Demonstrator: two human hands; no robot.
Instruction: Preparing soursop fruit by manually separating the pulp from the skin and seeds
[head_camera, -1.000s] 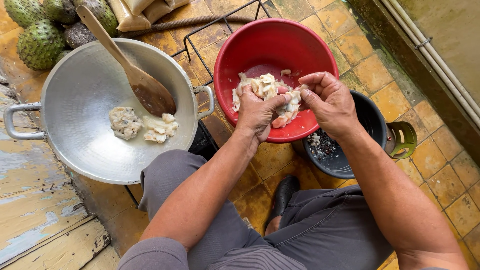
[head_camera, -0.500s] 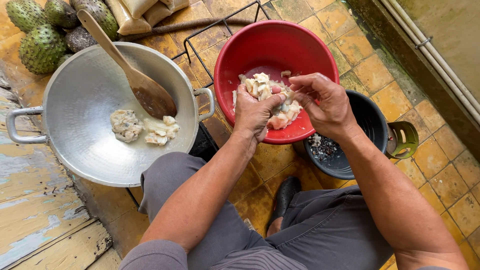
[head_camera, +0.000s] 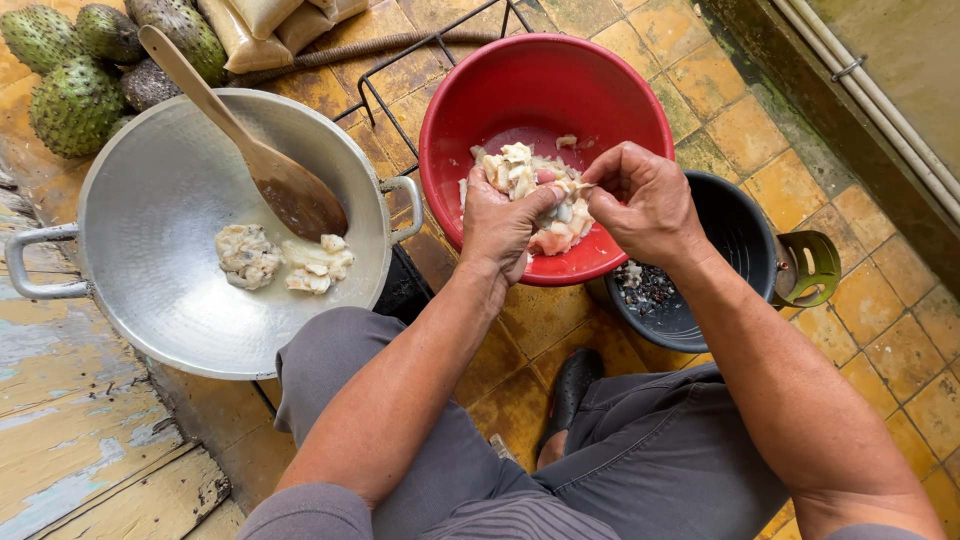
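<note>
We hold both hands over the near rim of the red basin (head_camera: 600, 80). Our left hand (head_camera: 505, 225) cups a lump of white fruit pulp (head_camera: 550, 215), fingers curled under it; our right hand (head_camera: 640, 200) pinches the same lump from above, wrist bent. The pulp is pale, wet and stringy, with more heaped in the basin.
</note>
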